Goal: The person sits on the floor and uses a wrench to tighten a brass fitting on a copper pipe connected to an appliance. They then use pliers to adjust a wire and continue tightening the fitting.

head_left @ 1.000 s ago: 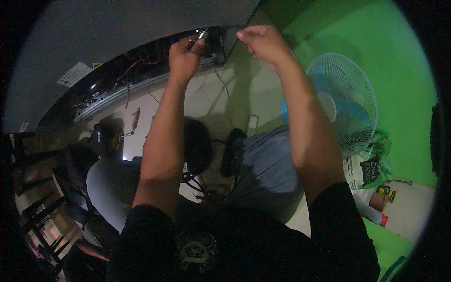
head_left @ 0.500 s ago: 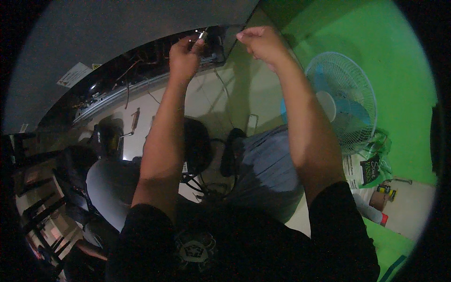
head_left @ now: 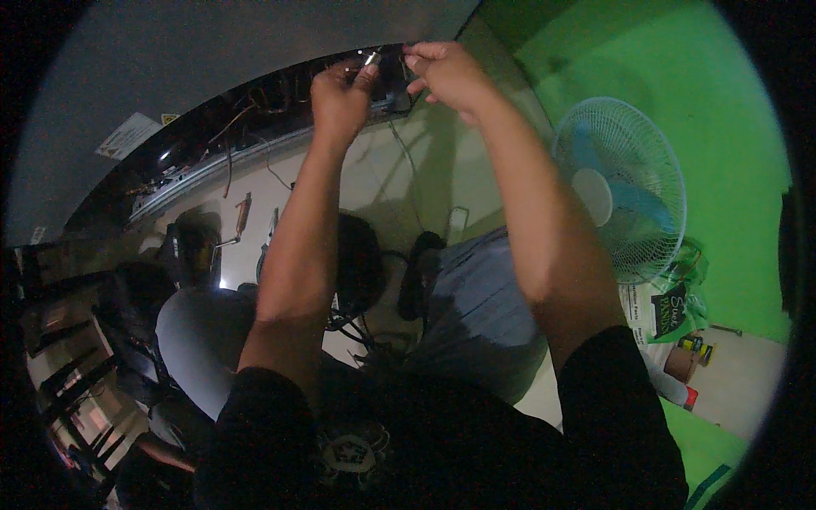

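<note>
Precariously, my left hand [head_left: 338, 106] pinches a shiny metal fitting [head_left: 371, 59] at the far recess [head_left: 293, 98]; my right hand [head_left: 455, 78] half-curls beside it, its hold unclear to me; a slack pinch could drop the fitting.

Probably a home, green painted wall [head_left: 731, 170], pale tiled floor [head_left: 257, 183], blue-bladed fan [head_left: 592, 197]

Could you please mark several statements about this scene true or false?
1. The left hand holds a small silvery metal piece. True.
2. The right hand touches the fan. False: it is close to the left hand.
3. The fan's blades are red. False: they are blue.
4. A white label is on the large grey panel. True.
5. The green wall is on the left. False: it is on the right.
</note>
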Available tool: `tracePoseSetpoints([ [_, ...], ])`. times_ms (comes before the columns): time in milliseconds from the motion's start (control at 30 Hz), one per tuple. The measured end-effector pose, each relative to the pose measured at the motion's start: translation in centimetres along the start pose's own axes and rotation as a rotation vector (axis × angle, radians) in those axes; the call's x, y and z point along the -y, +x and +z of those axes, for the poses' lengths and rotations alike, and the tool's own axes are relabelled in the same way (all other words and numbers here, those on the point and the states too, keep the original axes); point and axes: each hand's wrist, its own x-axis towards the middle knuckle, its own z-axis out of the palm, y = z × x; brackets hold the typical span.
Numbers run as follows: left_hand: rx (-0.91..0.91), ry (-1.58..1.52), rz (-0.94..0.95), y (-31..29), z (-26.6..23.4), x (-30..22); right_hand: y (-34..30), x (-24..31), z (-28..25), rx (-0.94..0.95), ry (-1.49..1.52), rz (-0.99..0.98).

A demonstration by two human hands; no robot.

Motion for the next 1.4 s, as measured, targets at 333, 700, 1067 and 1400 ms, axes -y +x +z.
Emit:
tracePoseSetpoints([
  [333, 0.041, -0.034, -0.059, 0.0, -0.6, -1.7, -0.1, 0.4, -0.2, 0.023, -0.083, -0.019],
  [700, 0.482, -0.301, -0.270, -0.3, -6.1, -3.9, -2.0, -1.6, -2.4, 0.059, -0.219, -0.026],
  [1067, 0.407, 0.372, -0.017, 0.1, -4.2, -1.1, -14.0, -18.3, 21.7, 0.684, -0.827, -0.526],
  [1400, 0.643, 0.322, -0.202, -2.8, -7.7, -0.5, -28.3, -20.9, 22.8, 0.986, -0.323, -0.135],
])
